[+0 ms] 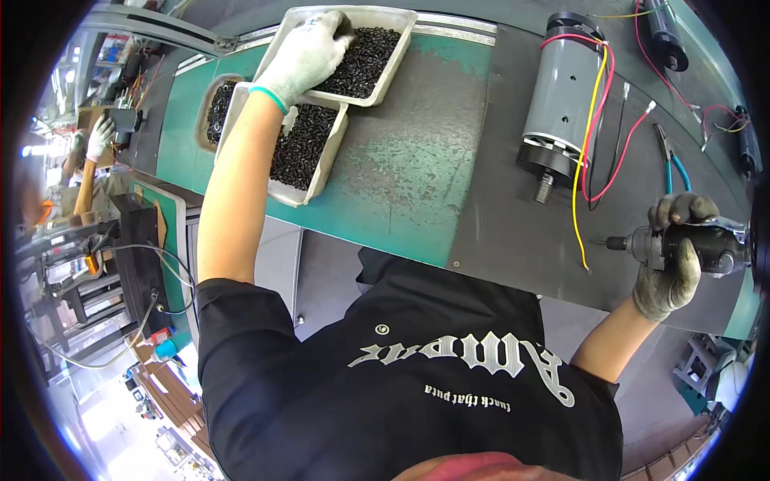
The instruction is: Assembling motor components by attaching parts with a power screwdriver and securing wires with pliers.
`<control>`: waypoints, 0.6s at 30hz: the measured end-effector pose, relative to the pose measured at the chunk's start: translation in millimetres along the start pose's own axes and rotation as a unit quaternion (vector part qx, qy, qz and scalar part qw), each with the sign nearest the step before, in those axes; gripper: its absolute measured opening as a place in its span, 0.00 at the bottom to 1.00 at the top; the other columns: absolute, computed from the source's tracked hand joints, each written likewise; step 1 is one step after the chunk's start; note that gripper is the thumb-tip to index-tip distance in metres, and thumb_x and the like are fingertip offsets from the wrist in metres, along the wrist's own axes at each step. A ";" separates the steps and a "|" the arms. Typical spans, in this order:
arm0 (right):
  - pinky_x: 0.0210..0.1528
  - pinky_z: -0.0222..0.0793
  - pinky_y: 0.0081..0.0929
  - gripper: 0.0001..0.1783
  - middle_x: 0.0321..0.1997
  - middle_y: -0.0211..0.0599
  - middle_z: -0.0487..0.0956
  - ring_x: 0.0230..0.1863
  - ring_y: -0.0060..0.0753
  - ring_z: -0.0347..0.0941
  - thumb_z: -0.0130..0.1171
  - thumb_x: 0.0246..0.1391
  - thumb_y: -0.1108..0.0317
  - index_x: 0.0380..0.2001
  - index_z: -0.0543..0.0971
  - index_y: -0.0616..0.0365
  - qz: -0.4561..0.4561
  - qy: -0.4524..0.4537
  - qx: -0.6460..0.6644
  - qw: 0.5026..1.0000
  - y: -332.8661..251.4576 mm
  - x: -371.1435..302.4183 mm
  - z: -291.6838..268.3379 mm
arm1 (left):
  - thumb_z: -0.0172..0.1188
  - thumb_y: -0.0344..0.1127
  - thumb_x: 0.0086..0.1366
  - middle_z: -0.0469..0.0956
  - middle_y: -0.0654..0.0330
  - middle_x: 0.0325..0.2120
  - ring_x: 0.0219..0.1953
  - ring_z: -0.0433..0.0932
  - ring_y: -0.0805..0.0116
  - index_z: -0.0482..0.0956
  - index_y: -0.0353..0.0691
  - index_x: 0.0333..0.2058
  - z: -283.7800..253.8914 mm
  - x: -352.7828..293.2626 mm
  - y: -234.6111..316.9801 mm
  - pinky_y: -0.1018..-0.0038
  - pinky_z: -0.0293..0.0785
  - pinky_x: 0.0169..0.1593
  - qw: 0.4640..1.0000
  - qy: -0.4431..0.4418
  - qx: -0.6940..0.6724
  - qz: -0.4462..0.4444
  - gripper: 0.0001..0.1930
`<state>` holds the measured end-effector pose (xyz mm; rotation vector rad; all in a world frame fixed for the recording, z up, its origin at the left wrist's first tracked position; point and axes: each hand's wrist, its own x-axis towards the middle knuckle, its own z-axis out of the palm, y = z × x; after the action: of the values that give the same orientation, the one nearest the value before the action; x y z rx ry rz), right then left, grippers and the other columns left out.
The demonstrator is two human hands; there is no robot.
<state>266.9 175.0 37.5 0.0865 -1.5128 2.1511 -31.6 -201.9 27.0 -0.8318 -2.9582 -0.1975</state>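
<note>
My left hand (309, 56), in a white glove with a turquoise cuff, reaches into the far white tray (407, 36), which holds many small black screws (369, 56). Its dark-tipped fingers are curled together over the screws; whatever they pinch is hidden. A nearer white tray (337, 148) with more small black parts lies under my left forearm. My right hand (674, 272), in a grey-stained glove, is wrapped round a black power screwdriver (698, 244) at the right. The driver's bit points left, toward the end of a yellow wire.
A large grey cylindrical motor (568, 96) with red, yellow and black wires lies on the dark mat. Blue-handled pliers (670, 160) rest to its right. Smaller motors (666, 36) sit along the far right edge. A smaller container (210, 112) stands far left. Another person's gloved hand (100, 138) works at left.
</note>
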 end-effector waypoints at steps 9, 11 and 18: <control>0.40 0.56 0.31 0.31 0.38 0.41 0.67 0.37 0.35 0.60 0.62 0.42 0.66 0.51 0.68 0.64 0.003 0.018 0.022 1.000 -11.0 3.9 2.6 | 0.56 0.34 0.63 0.75 0.39 0.40 0.47 0.72 0.39 0.73 0.32 0.41 -9.3 -4.6 -6.0 0.57 0.69 0.51 0.996 0.071 0.022 0.043 0.12; 0.41 0.55 0.31 0.31 0.39 0.42 0.66 0.38 0.35 0.59 0.61 0.42 0.67 0.52 0.67 0.66 0.008 0.029 0.022 0.999 -18.9 4.0 4.2 | 0.58 0.29 0.58 0.74 0.38 0.38 0.45 0.73 0.40 0.74 0.32 0.40 -11.3 -6.8 6.7 0.58 0.70 0.49 0.997 0.065 0.001 0.036 0.12; 0.41 0.57 0.32 0.29 0.40 0.43 0.66 0.37 0.34 0.60 0.59 0.43 0.70 0.50 0.68 0.70 -0.001 -0.084 0.138 0.987 -33.5 13.6 26.0 | 0.57 0.37 0.65 0.76 0.48 0.43 0.40 0.76 0.46 0.74 0.35 0.44 11.0 -5.4 -55.8 0.61 0.71 0.47 0.994 0.067 0.076 0.029 0.13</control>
<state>263.6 165.2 80.8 0.3735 -1.2905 2.3898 -56.5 -250.4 9.6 -0.8469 -2.7803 -0.0236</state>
